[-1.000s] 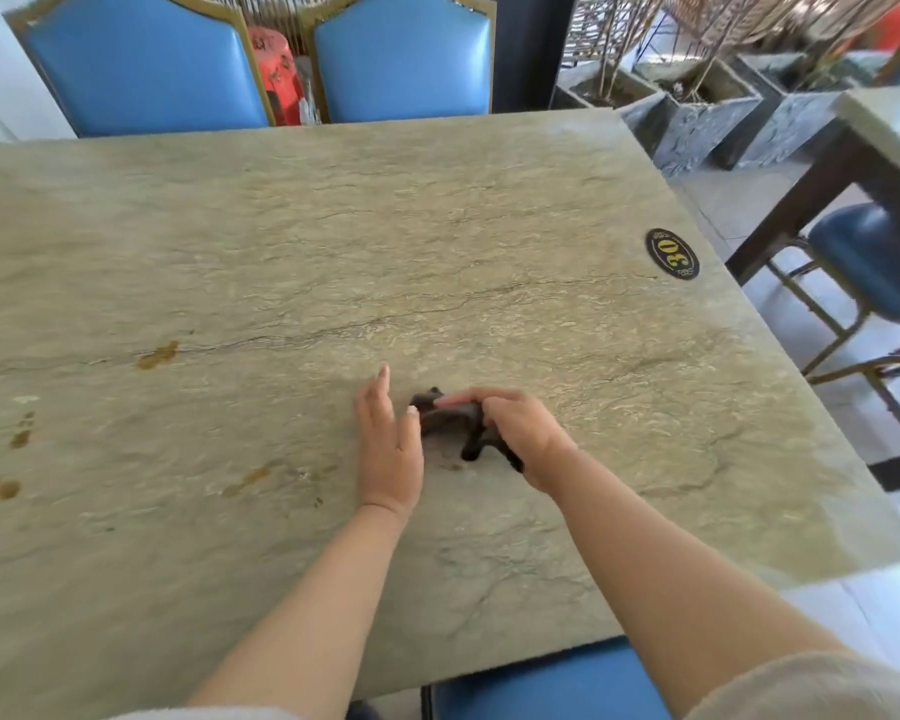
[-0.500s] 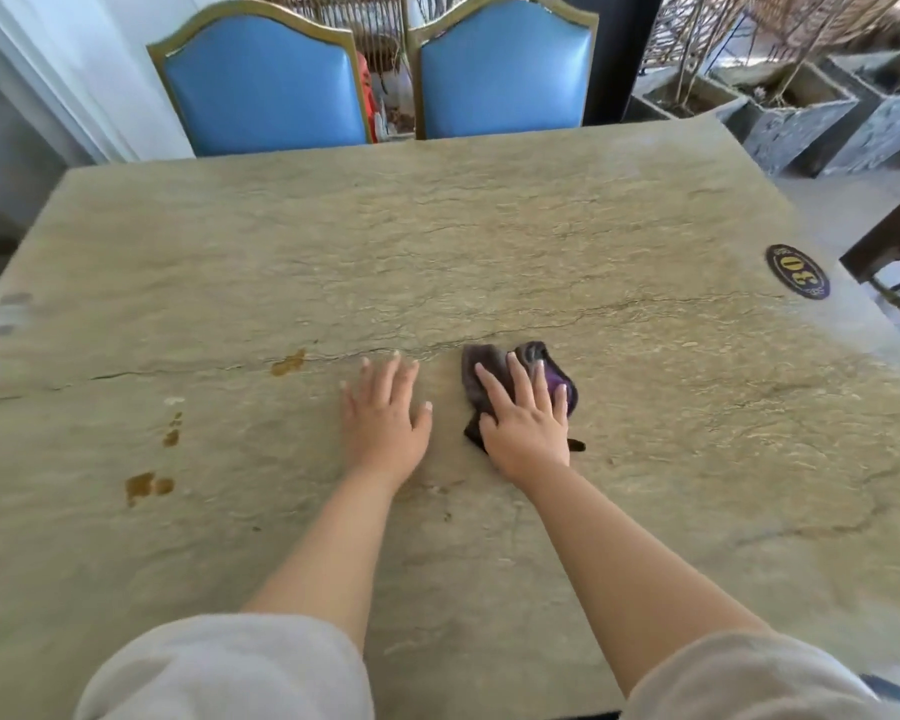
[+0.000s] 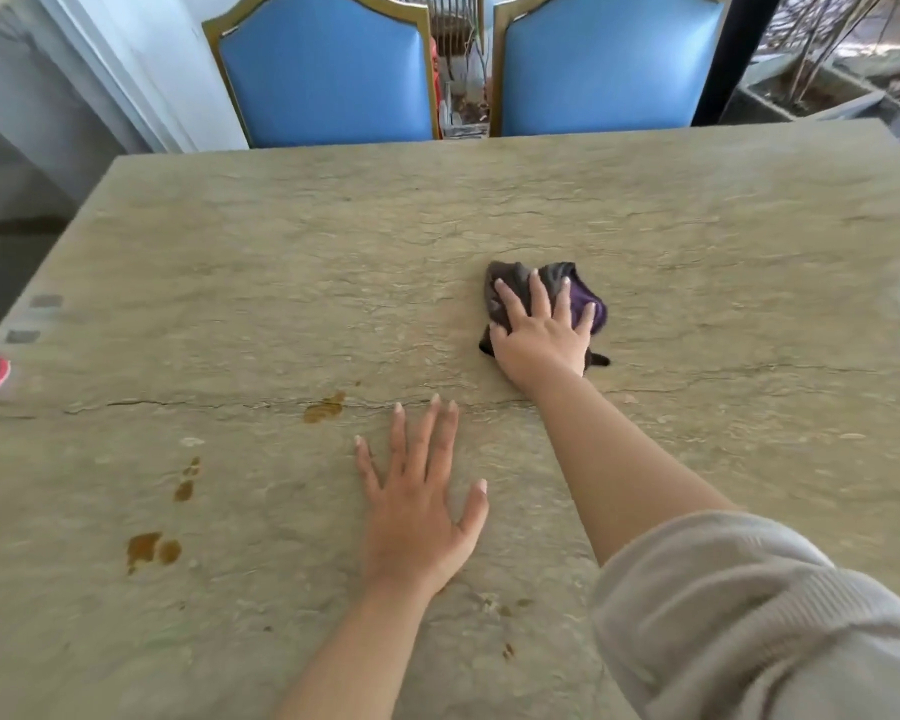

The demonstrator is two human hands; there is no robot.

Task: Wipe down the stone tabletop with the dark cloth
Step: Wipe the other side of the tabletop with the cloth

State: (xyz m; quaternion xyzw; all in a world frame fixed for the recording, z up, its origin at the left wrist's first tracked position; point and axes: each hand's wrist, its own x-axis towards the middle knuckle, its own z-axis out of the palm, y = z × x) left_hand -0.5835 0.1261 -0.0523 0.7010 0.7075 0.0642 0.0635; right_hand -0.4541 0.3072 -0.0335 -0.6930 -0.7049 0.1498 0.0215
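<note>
Flat palm on a bunched rag, stains waiting to its left

Taking the cloth (image 3: 541, 291) as the mark: well to its left and nearer the person, brown stains (image 3: 153, 548) dot the stone tabletop (image 3: 697, 241); the left hand (image 3: 419, 517) rests flat, fingers spread wide, holding nothing, nearer and just left. The right hand (image 3: 541, 335) lies on the cloth with straight fingers, pressing, not clutching. The cloth looks soft, light and bunched; it should slide easily and ruck up, so press down over its middle.

Bare forearms, pushed-up pale beige ribbed sleeve (image 3: 739, 605).
</note>
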